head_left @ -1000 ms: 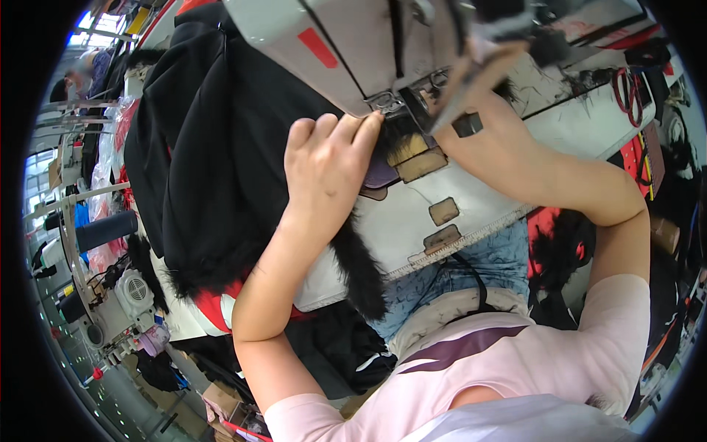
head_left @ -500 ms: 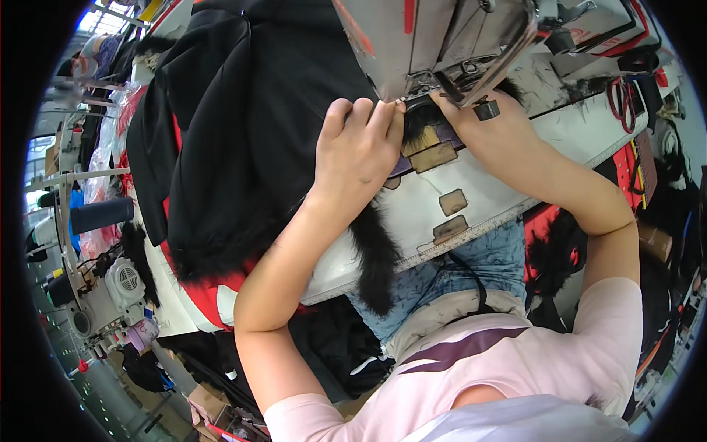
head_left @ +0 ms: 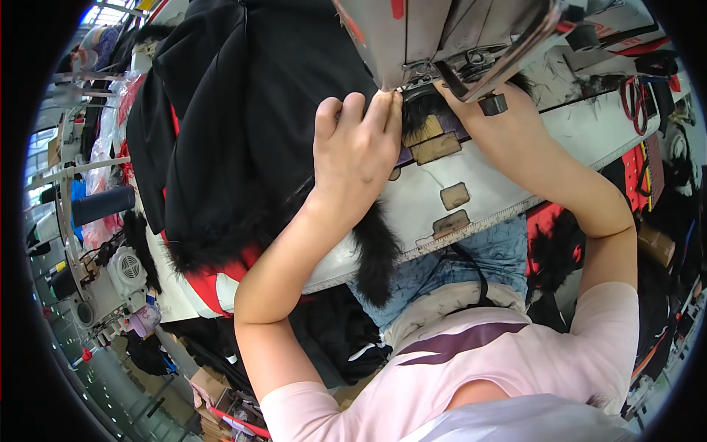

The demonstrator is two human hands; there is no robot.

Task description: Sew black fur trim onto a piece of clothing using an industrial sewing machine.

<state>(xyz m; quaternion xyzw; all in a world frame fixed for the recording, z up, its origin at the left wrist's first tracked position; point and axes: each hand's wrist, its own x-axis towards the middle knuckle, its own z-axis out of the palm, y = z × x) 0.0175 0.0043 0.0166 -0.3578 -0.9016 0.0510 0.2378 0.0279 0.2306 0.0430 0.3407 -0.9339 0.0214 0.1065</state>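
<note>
My left hand point(head_left: 359, 151) is closed, its thumb and forefinger pinching the edge of a black garment point(head_left: 258, 110) beside the needle area of a sewing machine point(head_left: 427, 40). Black fur trim point(head_left: 377, 258) hangs from below that wrist over the table's front edge. On the other side of the needle, my right hand point(head_left: 504, 125) curls in under the machine head, closed on more of the black fur. The machine hides part of its fingers. Dark fur shows between the two hands. The garment spreads left across the table, with fur along its near edge.
The white sewing table point(head_left: 515, 188) has brownish patches and a measuring strip along its front edge. Red-handled scissors point(head_left: 633, 103) lie at the far right. Red cloth point(head_left: 210, 287) shows below the garment. A pale motor-like unit point(head_left: 127, 271) stands at the left.
Both hands keep their grip close to the needle. The machine and table sit slightly differently in the picture, and the hanging fur end is a little higher.
</note>
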